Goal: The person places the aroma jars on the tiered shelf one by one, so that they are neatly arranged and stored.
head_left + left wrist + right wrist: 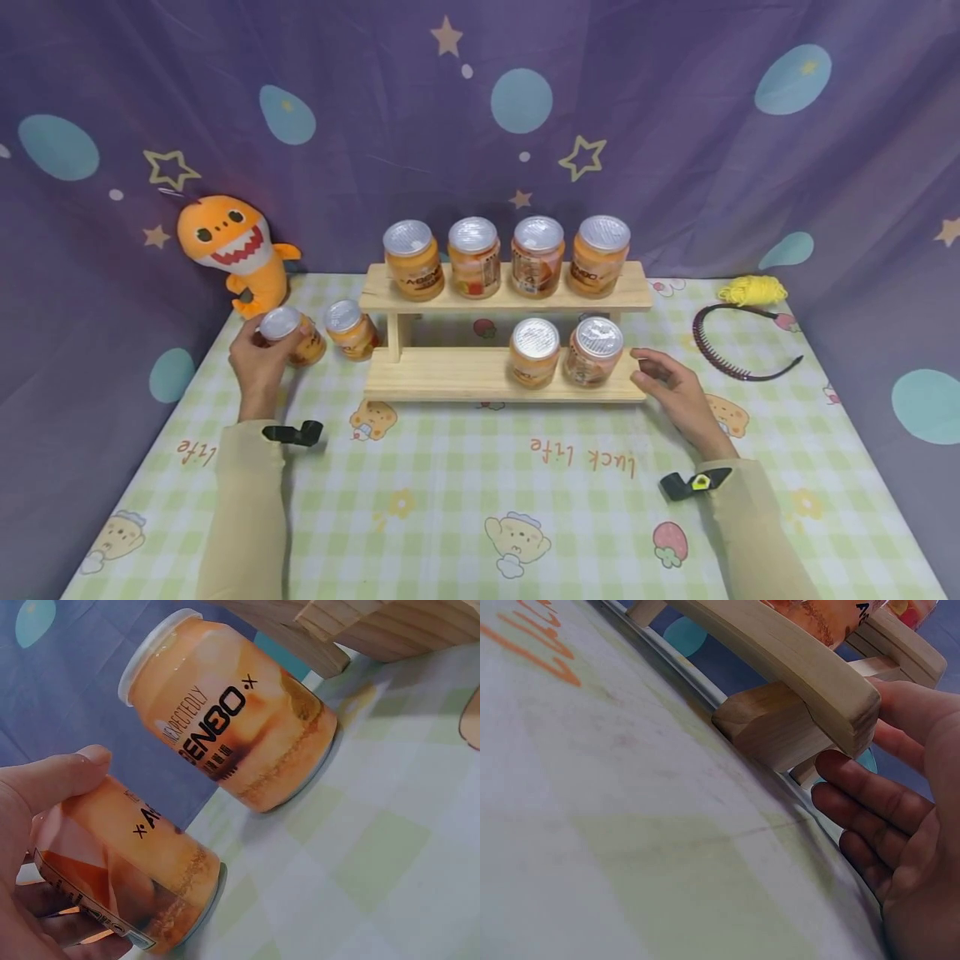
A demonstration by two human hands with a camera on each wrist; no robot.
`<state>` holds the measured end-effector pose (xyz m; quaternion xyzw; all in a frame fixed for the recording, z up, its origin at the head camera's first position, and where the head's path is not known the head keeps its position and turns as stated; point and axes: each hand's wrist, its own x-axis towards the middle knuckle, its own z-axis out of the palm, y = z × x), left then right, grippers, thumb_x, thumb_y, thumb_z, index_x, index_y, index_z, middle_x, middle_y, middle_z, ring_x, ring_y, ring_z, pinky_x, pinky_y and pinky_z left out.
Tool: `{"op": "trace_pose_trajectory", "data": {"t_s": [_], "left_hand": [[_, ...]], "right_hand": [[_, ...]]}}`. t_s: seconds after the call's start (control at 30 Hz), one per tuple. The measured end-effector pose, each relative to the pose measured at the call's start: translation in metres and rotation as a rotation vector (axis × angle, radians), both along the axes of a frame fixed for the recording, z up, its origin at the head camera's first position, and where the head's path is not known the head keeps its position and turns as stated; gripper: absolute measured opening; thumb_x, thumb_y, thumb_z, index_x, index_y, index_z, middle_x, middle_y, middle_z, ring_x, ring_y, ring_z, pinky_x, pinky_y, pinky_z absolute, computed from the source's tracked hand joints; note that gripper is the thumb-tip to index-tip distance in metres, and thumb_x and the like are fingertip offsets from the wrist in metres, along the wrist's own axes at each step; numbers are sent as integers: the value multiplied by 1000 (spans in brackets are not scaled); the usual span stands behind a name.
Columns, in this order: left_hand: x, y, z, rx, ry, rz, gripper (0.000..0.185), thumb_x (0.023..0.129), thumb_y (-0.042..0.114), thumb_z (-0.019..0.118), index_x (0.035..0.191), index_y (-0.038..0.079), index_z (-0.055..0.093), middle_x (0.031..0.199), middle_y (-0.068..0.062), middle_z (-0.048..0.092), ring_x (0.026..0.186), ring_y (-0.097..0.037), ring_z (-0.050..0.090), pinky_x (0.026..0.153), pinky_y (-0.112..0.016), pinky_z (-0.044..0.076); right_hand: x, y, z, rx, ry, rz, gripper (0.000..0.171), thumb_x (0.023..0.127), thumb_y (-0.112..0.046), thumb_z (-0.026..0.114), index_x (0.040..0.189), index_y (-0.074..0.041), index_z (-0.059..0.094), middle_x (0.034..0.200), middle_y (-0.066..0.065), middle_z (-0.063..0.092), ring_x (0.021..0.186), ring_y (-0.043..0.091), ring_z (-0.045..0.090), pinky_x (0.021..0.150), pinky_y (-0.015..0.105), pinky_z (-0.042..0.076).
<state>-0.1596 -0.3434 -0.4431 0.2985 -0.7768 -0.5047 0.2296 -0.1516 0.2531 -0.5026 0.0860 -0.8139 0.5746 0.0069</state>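
Note:
My left hand point(258, 357) grips an orange-labelled jar point(306, 346) with a silver lid, which stands on the tablecloth left of a two-tier wooden rack point(442, 379). In the left wrist view the thumb lies along the near side of the gripped jar point(127, 862) and the fingers curl beneath. A second jar point(352, 333) stands between it and the rack. My right hand point(675, 396) is at the right end of the lower shelf; in the right wrist view its fingers point(877, 796) are loosely bent beside the shelf's end, holding nothing.
Several like jars point(474, 258) line the upper shelf. Two more, one jar point(534, 354) and another jar point(594, 354), stand on the lower shelf's right half. An orange plush shark point(243, 250) sits back left. A black headband point(720, 358) and yellow yarn point(752, 291) lie right.

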Motion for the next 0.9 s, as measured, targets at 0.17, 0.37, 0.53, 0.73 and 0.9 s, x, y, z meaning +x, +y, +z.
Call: {"op": "trace_pose_trajectory", "data": {"t_s": [0.17, 0.37, 0.53, 0.73, 0.9], "left_hand": [[5, -2, 2, 59, -24, 41, 66, 71, 32, 91, 130, 21, 65, 114, 9, 63, 97, -3, 54, 85, -15, 45], [14, -2, 8, 112, 45, 82, 68, 66, 26, 95, 128, 19, 68, 104, 13, 62, 92, -3, 56, 79, -12, 44], [25, 0, 19, 138, 99, 101, 66, 61, 24, 98, 121, 19, 71, 95, 16, 62, 86, -2, 57, 76, -11, 44], [39, 6, 33, 170, 194, 77, 59, 60, 9, 96, 114, 15, 73, 94, 14, 64, 82, -2, 60, 73, -11, 47], [48, 13, 47, 162, 235, 40, 61, 61, 3, 94, 117, 13, 73, 97, 12, 65, 84, -5, 57, 74, -12, 45]], "right_hand": [[0, 0, -1, 5, -2, 2, 42, 98, -19, 64, 135, 0, 57, 114, -33, 59, 103, -12, 57, 91, 7, 42], [0, 0, -1, 19, -8, -4, 42, 98, -21, 64, 135, -2, 58, 114, -34, 58, 103, -12, 57, 92, 7, 41], [0, -1, 0, 22, -11, -7, 42, 98, -21, 65, 135, -1, 57, 113, -34, 58, 103, -12, 57, 91, 7, 41], [0, -1, 0, 13, -6, -8, 42, 99, -20, 64, 135, 0, 57, 114, -34, 58, 103, -12, 57, 91, 6, 42], [0, 0, 0, 16, -9, -6, 42, 99, -20, 64, 135, -1, 57, 115, -33, 58, 103, -11, 57, 90, 6, 43]]}}
